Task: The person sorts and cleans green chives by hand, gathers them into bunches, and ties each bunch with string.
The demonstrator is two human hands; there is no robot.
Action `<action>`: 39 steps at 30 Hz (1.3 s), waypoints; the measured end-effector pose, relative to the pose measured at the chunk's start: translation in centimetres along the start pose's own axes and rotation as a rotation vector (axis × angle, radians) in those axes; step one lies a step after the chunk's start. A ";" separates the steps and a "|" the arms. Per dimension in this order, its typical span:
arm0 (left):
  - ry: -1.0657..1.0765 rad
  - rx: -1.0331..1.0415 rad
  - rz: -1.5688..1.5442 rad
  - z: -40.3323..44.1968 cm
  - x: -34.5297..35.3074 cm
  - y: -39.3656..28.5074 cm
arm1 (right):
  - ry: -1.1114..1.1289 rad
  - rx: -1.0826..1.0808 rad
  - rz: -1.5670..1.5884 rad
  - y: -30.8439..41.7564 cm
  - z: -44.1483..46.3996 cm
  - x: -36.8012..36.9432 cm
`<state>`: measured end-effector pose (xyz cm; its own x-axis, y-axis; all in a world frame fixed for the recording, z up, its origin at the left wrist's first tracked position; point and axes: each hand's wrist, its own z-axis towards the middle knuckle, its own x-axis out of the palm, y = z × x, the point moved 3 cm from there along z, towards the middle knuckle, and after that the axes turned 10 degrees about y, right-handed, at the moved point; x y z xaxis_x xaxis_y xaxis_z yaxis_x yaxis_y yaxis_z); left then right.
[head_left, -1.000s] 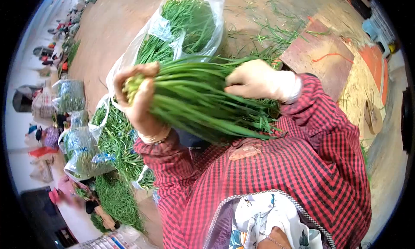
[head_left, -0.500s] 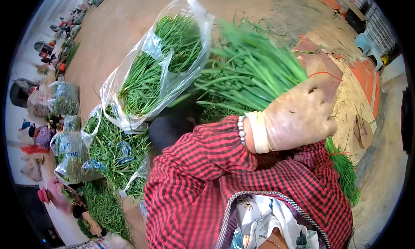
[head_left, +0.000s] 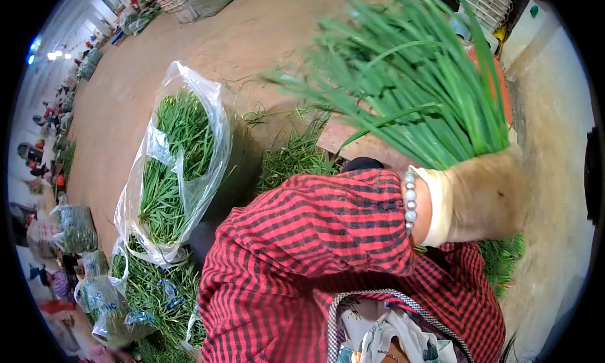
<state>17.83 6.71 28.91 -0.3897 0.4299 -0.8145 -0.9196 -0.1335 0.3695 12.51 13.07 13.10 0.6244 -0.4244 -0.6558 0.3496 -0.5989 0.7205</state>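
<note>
My left hand (head_left: 485,196), in a pale glove with a beaded bracelet at the wrist, is wrapped round a bunch of long green stalks (head_left: 416,79). The leaves fan out up and to the left, and the base of the bunch is hidden by the hand. My right hand is out of sight. Beyond my left wrist, more green stalks (head_left: 503,259) lie on the floor at the right, partly covered by my sleeve.
An open clear plastic bag (head_left: 217,120) of green stalks stands left of centre. Below it lies a heap of loose greens (head_left: 161,293). Scattered trimmings (head_left: 296,158) and a board (head_left: 343,136) are ahead. Filled bags (head_left: 75,227) and distant people line the far left.
My left hand has carried the bunch to the right, and the view has turned right. My right hand, seen on the leaves a second ago, has gone out of sight.
</note>
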 end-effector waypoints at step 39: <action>0.361 -0.389 -0.546 -20.0 3.1 -12.2 | 0.277 -0.063 -0.283 3.0 24.4 6.2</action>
<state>26.83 -8.20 12.94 0.1949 0.2154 -0.9569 -0.9117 -0.3199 -0.2577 0.37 -7.89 5.73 0.6587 -0.0445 -0.7511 0.5717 -0.6193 0.5381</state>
